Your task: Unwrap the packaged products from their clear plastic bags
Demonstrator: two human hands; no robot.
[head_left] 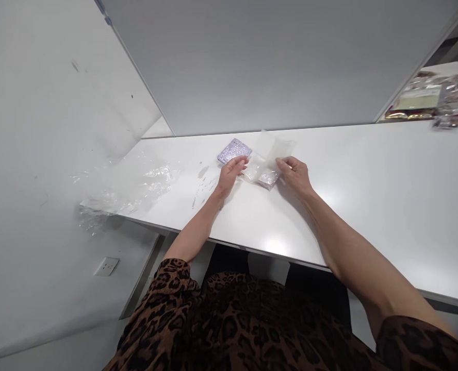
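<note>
Bright light, seemingly from overhead, leaves glare spots on the white table (376, 190) and glints on the clear bag (268, 172). Soft shadow lies beside the right forearm (341, 234); wide-angle distortion stretches the edges.

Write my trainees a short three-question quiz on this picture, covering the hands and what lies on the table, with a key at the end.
1. True or false: the purple packet lies nearer the left hand than the right hand.

2. Multiple choice: what is the right hand touching?
A) The purple packet
B) The translucent wrapping
C) The wall socket

3. Fill in the blank: the crumpled clear plastic lies at the ____ end of the white table, as the person sees it.

Key: 1. True. 2. B. 3. Left.
</note>
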